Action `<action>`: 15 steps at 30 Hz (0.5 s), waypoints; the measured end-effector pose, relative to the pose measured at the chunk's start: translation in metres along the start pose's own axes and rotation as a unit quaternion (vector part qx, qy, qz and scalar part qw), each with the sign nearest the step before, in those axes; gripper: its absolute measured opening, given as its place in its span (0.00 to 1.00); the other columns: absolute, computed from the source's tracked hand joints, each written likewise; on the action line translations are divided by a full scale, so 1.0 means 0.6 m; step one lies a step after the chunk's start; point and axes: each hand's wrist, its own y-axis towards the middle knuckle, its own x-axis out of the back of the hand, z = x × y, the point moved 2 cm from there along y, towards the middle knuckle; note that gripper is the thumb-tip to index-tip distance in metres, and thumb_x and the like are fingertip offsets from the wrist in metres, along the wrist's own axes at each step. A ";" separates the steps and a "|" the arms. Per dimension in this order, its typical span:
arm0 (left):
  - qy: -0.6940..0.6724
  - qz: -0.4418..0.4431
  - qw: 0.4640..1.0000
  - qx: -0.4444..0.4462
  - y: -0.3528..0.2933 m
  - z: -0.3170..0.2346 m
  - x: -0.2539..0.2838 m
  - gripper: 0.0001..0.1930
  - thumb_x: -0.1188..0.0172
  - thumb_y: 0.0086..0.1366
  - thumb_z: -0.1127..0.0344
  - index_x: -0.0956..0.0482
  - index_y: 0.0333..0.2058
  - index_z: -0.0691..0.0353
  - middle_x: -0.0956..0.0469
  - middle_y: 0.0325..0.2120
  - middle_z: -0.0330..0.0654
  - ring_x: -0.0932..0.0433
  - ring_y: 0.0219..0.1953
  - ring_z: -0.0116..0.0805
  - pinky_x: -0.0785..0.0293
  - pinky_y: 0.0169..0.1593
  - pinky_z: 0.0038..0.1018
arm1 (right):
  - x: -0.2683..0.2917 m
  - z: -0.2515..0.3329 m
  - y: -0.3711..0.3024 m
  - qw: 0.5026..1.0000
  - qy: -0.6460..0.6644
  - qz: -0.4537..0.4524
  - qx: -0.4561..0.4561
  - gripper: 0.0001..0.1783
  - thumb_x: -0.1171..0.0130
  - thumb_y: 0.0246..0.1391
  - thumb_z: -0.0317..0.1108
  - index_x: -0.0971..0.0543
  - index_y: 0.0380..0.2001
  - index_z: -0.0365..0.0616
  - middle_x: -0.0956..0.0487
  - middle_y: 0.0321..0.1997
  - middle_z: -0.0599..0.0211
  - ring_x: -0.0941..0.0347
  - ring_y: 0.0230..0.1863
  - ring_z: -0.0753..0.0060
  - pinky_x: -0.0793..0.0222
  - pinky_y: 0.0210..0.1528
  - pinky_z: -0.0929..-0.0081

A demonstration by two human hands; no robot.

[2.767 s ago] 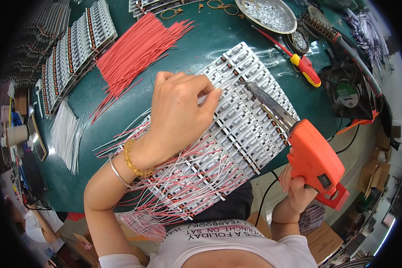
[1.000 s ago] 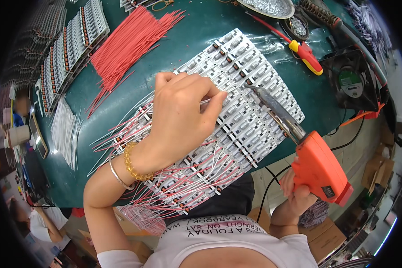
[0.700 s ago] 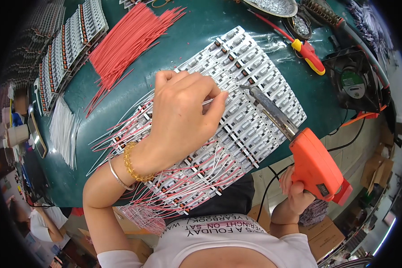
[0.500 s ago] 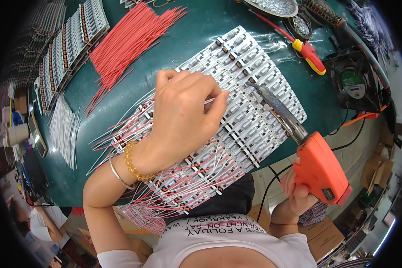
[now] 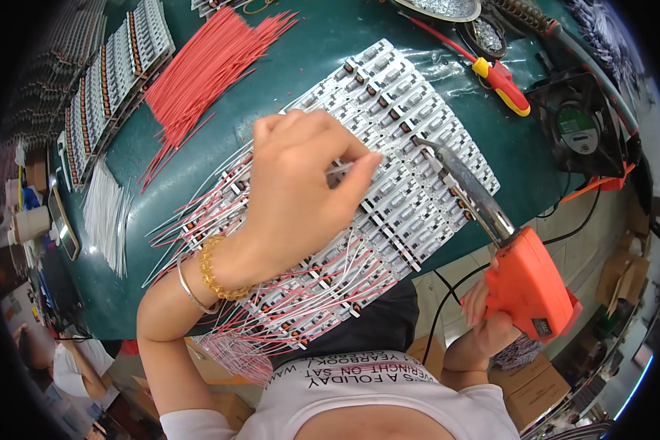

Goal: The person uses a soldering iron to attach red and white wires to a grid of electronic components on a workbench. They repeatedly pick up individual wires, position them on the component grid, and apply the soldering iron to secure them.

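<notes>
- Beneath and beyond both our grips lies the green worktop (image 5: 323,48), carrying nearly everything here.
- Directly under our left grip is the sheet of pale boards (image 5: 396,202), probably set so near us to keep its rows in reach. Loose wires (image 5: 323,286) drape over it below our left wrist, cluttering that part.
- Our left hand (image 5: 297,169) has its grip pinched narrow on what looks like a white wire (image 5: 336,174), mostly hidden. We think the arched palm helps steady it, though it screens the boards below.
- Our right hand (image 5: 488,323) has its grip wrapped round the red soldering gun (image 5: 532,286), probably to keep fingers well back from the metal nose. Its tip sits just right of our left grip; we cannot tell whether it touches.
- Beyond our left grip, leftward: a pile of red wires (image 5: 198,81).
- Beyond our right grip, rightward: a black fan (image 5: 576,128).
- Left of our left grip: a pile of white wires (image 5: 106,220).
- Beyond our right grip: a screwdriver (image 5: 506,88).
</notes>
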 end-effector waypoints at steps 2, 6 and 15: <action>0.018 0.011 1.000 0.003 0.000 -0.005 -0.006 0.07 0.33 0.51 0.71 0.23 0.20 0.60 0.24 0.22 0.35 0.28 0.29 0.34 0.41 0.42 0.31 | 0.006 -0.008 -0.006 1.000 0.004 -0.002 0.004 0.43 0.44 0.56 0.60 0.35 0.51 0.22 0.35 0.10 0.75 0.41 0.08 0.82 0.39 0.13 0.83; 0.037 0.025 0.999 0.003 -0.001 -0.005 -0.007 0.07 0.33 0.50 0.71 0.23 0.20 0.59 0.26 0.21 0.35 0.29 0.30 0.34 0.42 0.43 0.31 | 0.020 -0.037 -0.026 0.999 -0.017 -0.028 0.008 0.43 0.44 0.56 0.59 0.36 0.51 0.23 0.35 0.10 0.76 0.40 0.08 0.82 0.39 0.14 0.82; 0.040 0.013 0.999 -0.010 -0.001 -0.007 -0.009 0.07 0.33 0.50 0.72 0.24 0.20 0.59 0.26 0.21 0.36 0.30 0.30 0.35 0.41 0.44 0.32 | 0.041 -0.050 -0.049 0.992 -0.119 -0.046 0.018 0.42 0.40 0.52 0.60 0.33 0.51 0.28 0.32 0.21 0.74 0.37 0.19 0.79 0.38 0.22 0.79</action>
